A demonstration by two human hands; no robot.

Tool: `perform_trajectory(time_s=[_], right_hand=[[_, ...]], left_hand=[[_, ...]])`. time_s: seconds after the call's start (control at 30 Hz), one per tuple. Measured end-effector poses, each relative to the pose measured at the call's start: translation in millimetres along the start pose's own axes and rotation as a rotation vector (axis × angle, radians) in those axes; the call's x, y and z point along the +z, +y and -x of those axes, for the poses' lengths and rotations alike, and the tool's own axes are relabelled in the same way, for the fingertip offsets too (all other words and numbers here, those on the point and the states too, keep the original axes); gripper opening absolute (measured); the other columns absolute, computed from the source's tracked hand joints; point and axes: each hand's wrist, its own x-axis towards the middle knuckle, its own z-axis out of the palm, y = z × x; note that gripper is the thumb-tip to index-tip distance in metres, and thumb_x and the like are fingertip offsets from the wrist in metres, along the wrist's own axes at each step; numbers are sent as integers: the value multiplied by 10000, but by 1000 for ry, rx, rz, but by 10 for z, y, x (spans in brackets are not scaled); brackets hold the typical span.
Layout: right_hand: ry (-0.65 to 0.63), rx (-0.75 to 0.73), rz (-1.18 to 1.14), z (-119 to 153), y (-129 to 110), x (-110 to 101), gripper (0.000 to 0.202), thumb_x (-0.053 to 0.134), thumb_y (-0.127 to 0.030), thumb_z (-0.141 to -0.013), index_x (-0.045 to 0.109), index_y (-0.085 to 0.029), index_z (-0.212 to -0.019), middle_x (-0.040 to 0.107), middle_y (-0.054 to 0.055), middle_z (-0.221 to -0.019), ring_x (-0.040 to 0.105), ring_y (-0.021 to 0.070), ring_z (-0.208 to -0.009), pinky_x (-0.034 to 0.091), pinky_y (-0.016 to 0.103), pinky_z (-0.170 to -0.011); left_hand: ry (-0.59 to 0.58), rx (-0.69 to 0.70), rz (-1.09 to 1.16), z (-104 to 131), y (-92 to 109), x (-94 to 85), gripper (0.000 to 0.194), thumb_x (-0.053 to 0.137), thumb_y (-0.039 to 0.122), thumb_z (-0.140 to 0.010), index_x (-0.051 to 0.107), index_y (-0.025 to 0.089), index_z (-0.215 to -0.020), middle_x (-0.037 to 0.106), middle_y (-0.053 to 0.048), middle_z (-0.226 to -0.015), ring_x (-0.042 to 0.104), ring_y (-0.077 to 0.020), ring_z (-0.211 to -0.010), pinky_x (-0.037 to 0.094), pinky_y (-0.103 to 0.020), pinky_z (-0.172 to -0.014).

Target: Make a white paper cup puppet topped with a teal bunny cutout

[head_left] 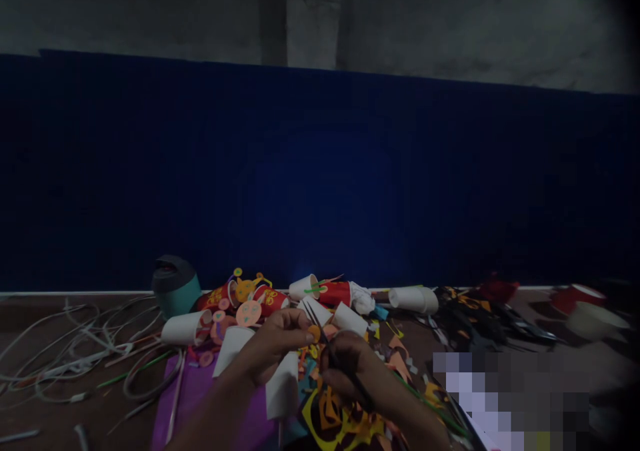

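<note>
My left hand (280, 341) pinches a small orange paper disc (314, 332) between thumb and fingers. Dark scissors (317, 319) are gripped in my right hand (353, 364), with their blades pointing up and away beside the disc. Whether the blades touch the disc I cannot tell. Under both hands lie yellow and orange paper scraps (333, 418) and a purple sheet (215, 408). Just beyond the left hand is a round orange paper face (249, 313). A white paper cup (283, 384) rests below that hand, partly hidden by it.
Red cups (336, 294) and white cups (185, 329) lie along the blue partition (320, 184). A teal and dark grey container (176, 288) stands at left beside tangled white cables (75, 351). Dark clutter (493, 321) covers the right side, and a pixelated patch hides the lower right.
</note>
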Motion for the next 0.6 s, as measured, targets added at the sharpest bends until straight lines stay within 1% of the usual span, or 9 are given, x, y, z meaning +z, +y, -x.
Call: perform_trajectory(time_s=[0.1,0.17,0.27,0.33,0.37,0.5,0.6], right_hand=[[14,-11,45,-20,31,-1,189,670,-302,-713,535,-173,-686,471,-68,-509,405,58,-373,323,172,-369],[39,-64,120,-45,60,-6,156,657,-254,-701,534,-169,-657,463,-63,-513,407,63,-401,318,174,-385],[141,-177,279,-86,101,-15,164,616,-171,-675,499,-171,-560,441,-51,-518,421,81,-471,318,182,-423],[182,-211,358,-100,102,-20,177,590,-138,-657,477,-173,-526,426,-47,-524,415,87,-495,316,190,-440],[185,-217,380,-99,91,-22,170,578,-128,-652,476,-174,-523,421,-46,-526,410,88,-499,316,193,-445],[126,-206,402,-72,38,-31,135,552,-116,-654,501,-168,-540,422,-41,-541,412,92,-511,317,204,-463],[139,-200,414,-68,94,-45,154,563,-113,-659,495,-164,-530,425,-34,-573,412,91,-525,314,205,-471]], left_hand=[[-7,0,0,-5,-10,-9,201,766,184,-591,573,143,-624,614,-2,-642,506,-99,-600,349,-225,-594],[-2,-11,-6,-3,-8,-8,214,776,191,-581,572,140,-622,618,-2,-646,506,-97,-600,349,-222,-592],[5,-31,-10,6,5,-1,227,791,199,-564,582,136,-624,620,1,-643,510,-95,-603,354,-220,-596],[9,-40,0,14,16,2,229,798,200,-553,591,135,-626,619,5,-636,512,-93,-600,360,-219,-600],[10,-43,6,17,20,2,230,799,197,-547,591,135,-622,618,7,-633,511,-90,-596,360,-217,-597],[14,-49,-3,23,27,-11,216,793,182,-543,595,135,-618,626,8,-636,514,-86,-596,363,-211,-597],[19,-65,-19,23,29,-20,222,799,182,-523,607,134,-622,622,13,-615,514,-85,-582,362,-211,-589]])
